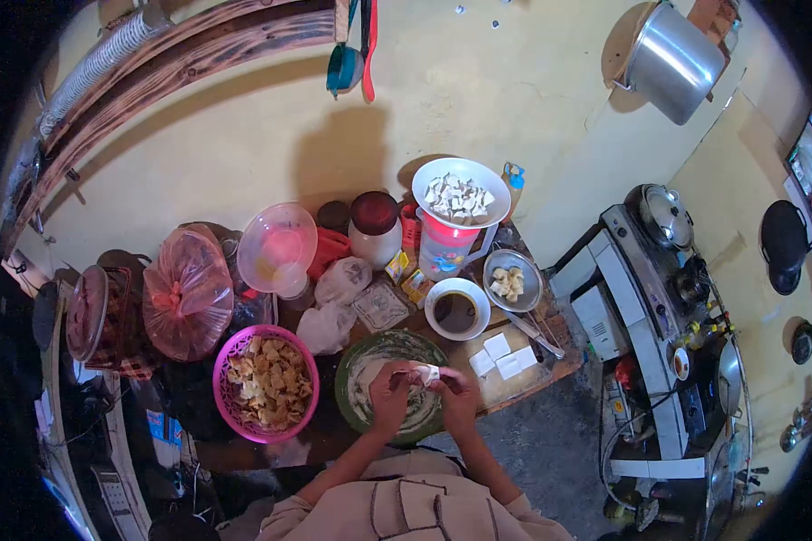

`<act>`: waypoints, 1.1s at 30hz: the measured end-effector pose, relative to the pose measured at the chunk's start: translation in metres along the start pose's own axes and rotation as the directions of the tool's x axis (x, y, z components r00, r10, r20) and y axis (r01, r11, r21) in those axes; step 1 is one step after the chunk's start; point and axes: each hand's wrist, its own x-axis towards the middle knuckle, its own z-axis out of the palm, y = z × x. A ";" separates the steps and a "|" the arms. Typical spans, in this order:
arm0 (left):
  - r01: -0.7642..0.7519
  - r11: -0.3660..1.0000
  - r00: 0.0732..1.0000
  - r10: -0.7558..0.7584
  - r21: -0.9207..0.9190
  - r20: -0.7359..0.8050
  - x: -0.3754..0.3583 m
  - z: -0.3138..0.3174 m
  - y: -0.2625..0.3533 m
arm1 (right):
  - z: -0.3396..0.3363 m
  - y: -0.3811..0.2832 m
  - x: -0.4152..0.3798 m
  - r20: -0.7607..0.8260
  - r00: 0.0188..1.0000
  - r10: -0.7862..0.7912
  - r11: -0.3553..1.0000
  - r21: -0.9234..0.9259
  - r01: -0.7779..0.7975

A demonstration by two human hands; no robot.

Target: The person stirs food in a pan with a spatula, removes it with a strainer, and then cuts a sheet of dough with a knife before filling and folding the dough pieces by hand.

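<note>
Over a green bowl (344, 406) smeared inside with a white paste, my left hand (390, 398) and my right hand (457, 398) pinch a small, soft-looking white piece (427, 374) between them. Its exact kind is too small to make out. Both hands are closed at the fingertips. Stacks of white squares (509, 357) lie on a wooden board (505, 393) to the right, beside a knife (532, 334). Above them stand a white bowl of dark liquid (484, 313) and a metal strainer (535, 279) with pale chunks.
A pink basket (220, 397) of brown pieces stands at left. Behind are a white bowl (421, 176) of white pieces on a patterned pitcher (442, 254), a red-lidded jar (374, 236) and a tied plastic bag (188, 298). A stove (641, 261) is at right.
</note>
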 end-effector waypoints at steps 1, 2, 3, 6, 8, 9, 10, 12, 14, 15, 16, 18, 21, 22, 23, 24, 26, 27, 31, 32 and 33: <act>-0.028 0.999 1.000 0.028 0.038 -0.001 0.001 0.000 0.000 | -0.001 0.002 0.001 0.021 1.000 -0.014 1.000 0.002 0.014; -0.058 0.995 0.998 0.058 0.076 -0.002 0.002 0.000 -0.001 | -0.002 0.001 0.001 0.012 1.000 -0.007 1.000 -0.002 0.007; -0.110 0.985 0.993 0.103 0.135 0.056 0.005 -0.002 0.000 | -0.002 0.001 0.000 0.005 1.000 0.002 1.000 -0.007 -0.002; -0.178 0.963 0.971 0.138 0.204 0.196 0.011 -0.014 -0.001 | -0.001 0.002 -0.004 -0.017 0.999 0.036 0.999 0.038 -0.035; -0.085 0.989 0.968 0.052 0.125 0.244 0.012 -0.019 -0.006 | -0.003 0.004 -0.007 -0.008 0.999 0.040 0.999 0.030 -0.040; -0.070 0.992 0.969 0.043 0.107 0.243 0.013 -0.018 -0.004 | -0.006 0.007 -0.006 0.011 0.999 0.031 1.000 -0.004 -0.031; -0.057 0.994 0.970 0.033 0.090 0.242 0.013 -0.016 0.000 | -0.009 0.009 -0.006 0.030 0.999 0.022 0.999 -0.037 -0.021; -0.042 0.996 0.975 0.022 0.082 0.220 0.012 -0.013 0.002 | -0.011 0.013 -0.003 0.038 0.998 0.058 0.998 0.016 -0.059; -0.044 0.994 0.984 0.025 0.103 0.178 0.009 -0.009 0.001 | -0.012 0.013 -0.001 0.025 0.998 0.052 0.999 0.006 -0.052; -0.063 0.992 0.989 0.048 0.108 0.140 0.008 -0.007 -0.001 | -0.011 0.014 -0.002 0.007 1.000 0.028 0.999 -0.029 -0.028; -0.085 0.990 0.992 0.073 0.111 0.102 0.006 -0.004 -0.003 | -0.012 0.014 -0.002 -0.010 1.000 0.001 0.998 -0.067 -0.002; -0.084 0.993 0.996 0.081 0.081 0.045 0.004 -0.001 -0.008 | -0.011 0.016 -0.002 -0.032 0.999 -0.015 0.999 -0.046 0.013; -0.038 0.999 0.999 0.038 0.040 -0.005 0.000 -0.001 -0.015 | -0.005 0.004 -0.003 -0.048 0.999 0.016 1.000 -0.007 -0.016; -0.040 0.997 0.999 0.041 0.062 -0.016 -0.001 0.000 -0.013 | -0.003 -0.001 -0.004 -0.051 0.998 0.035 0.999 0.007 -0.034; -0.044 0.996 0.999 0.047 0.083 -0.027 -0.001 0.001 -0.010 | -0.004 0.003 -0.005 -0.064 0.998 0.022 1.000 0.020 -0.020; -0.010 0.996 1.000 0.013 0.092 -0.027 0.000 0.004 -0.004 | -0.006 0.010 -0.005 -0.076 0.997 0.005 0.999 0.032 -0.003; 0.066 0.992 0.997 -0.063 0.109 -0.033 0.001 0.010 0.006 | -0.010 0.021 -0.002 -0.083 0.995 -0.057 0.998 -0.047 0.053; -0.006 0.988 1.000 0.006 0.153 -0.005 0.001 0.008 0.001 | -0.011 0.022 -0.002 -0.073 0.992 -0.099 0.987 -0.134 0.089; -0.111 0.952 0.991 0.083 0.286 0.110 0.011 -0.005 -0.005 | -0.001 -0.005 -0.006 -0.022 0.999 -0.045 0.996 -0.078 0.043; -0.090 0.946 0.990 0.050 0.310 0.134 0.012 -0.007 -0.003 | -0.001 -0.004 -0.005 -0.037 0.999 -0.037 0.998 -0.058 0.035; -0.077 0.957 0.988 0.035 0.280 0.153 0.013 -0.010 -0.008 | -0.002 -0.002 -0.005 -0.052 0.998 -0.027 0.999 -0.038 0.025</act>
